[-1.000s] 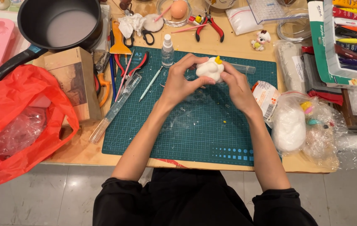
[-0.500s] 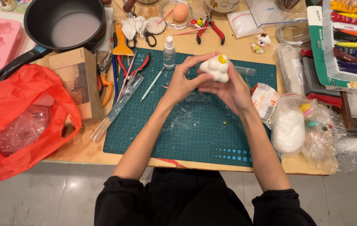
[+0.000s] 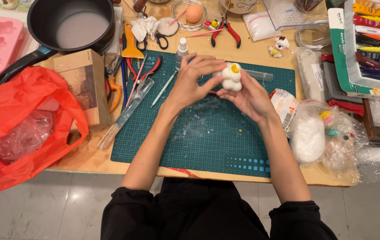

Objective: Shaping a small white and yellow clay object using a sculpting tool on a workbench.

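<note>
White clay figure (image 3: 232,78) upright between both hands, yellow beak uppermost.

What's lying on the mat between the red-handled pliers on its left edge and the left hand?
In the head view, a thin pale sculpting tool lies slanted on the green cutting mat, between the red-handled pliers and the left hand.
</note>
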